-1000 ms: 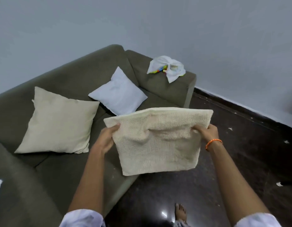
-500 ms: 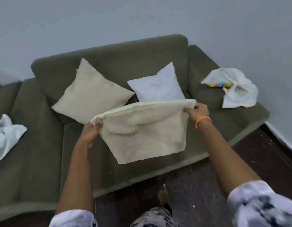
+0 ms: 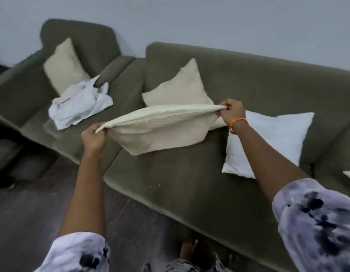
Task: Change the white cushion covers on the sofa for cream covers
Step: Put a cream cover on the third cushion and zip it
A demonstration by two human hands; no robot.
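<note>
Head view showed the cover (image 3: 162, 130), earlier hanging upright, now stretched flat above the sofa (image 3: 190, 189), left hand (image 3: 93, 137) and right hand (image 3: 232, 110) each pinching a corner (likely finding its opening). Counted: two cream cushions, one white cushion (image 3: 272, 142) right of it, one discarded heap (image 3: 78, 107).

place: home living room | evidence: olive sofa (image 3: 248, 91), matching armchair (image 3: 82, 40), scatter cushions (image 3: 182, 87)
</note>
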